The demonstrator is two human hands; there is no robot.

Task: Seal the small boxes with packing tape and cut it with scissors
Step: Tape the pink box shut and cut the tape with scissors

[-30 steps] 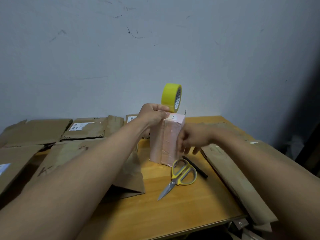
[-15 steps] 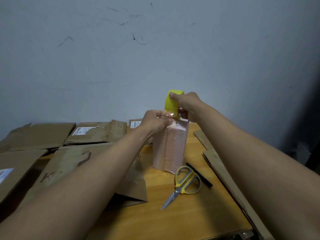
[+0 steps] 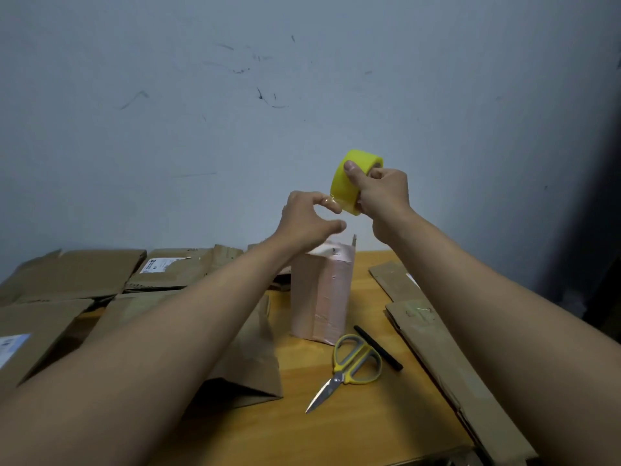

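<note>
A yellow tape roll (image 3: 349, 183) is being gripped in the air by the right hand (image 3: 383, 193), above a pink box (image 3: 321, 297) standing upright on the wooden table (image 3: 353, 428). The left hand (image 3: 307, 220) is touching the roll's edge, fingers loosely apart. Scissors (image 3: 349, 368) are lying near the box, to its right.

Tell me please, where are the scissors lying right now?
In the head view, the scissors lie flat on the wooden table, right of centre, just in front of the upright pink box and beside a black pen.
</note>
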